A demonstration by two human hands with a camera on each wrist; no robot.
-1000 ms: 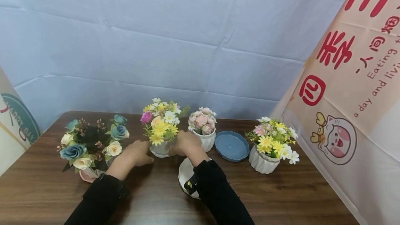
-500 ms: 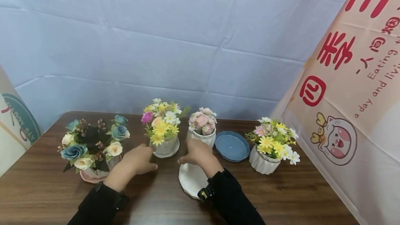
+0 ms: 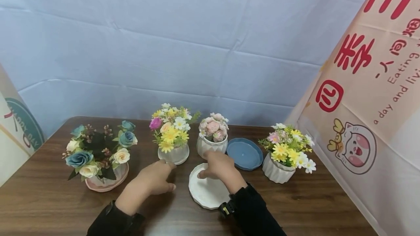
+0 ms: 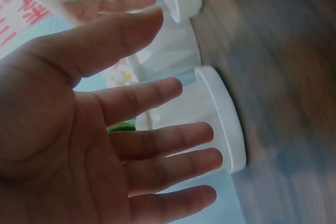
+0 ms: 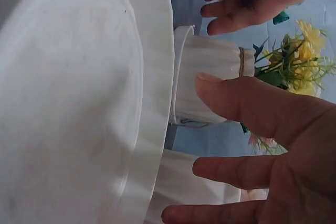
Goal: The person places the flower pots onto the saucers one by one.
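Note:
My left hand [image 3: 153, 178] hovers over the table in front of the white pot [image 3: 177, 153] of yellow, white and magenta flowers, which stands on a white saucer [image 3: 178, 163]. In the left wrist view its fingers spread straight and hold nothing. Above the far side of a bare white saucer [image 3: 208, 194] is my right hand [image 3: 220, 166], its fingers extended toward the white pot [image 3: 201, 146] of pink flowers [image 3: 214, 127]. The right wrist view shows a gap between thumb and fingers, with nothing gripped. Whether its fingertips touch that pot cannot be told.
On the left, a pot of blue and cream roses [image 3: 78, 158] stands on a pink saucer [image 3: 106, 188]. A blue saucer [image 3: 244, 154] lies right of the pink flowers. Farther right is a ribbed white pot [image 3: 278, 170] of mixed flowers. A pale cloth [image 3: 164, 46] hangs behind the table.
My right hand has left the yellow-flower pot and moved right, over the bare white saucer toward the pink-flower pot. My left hand has shifted right and nearer to me. The pots look unmoved.

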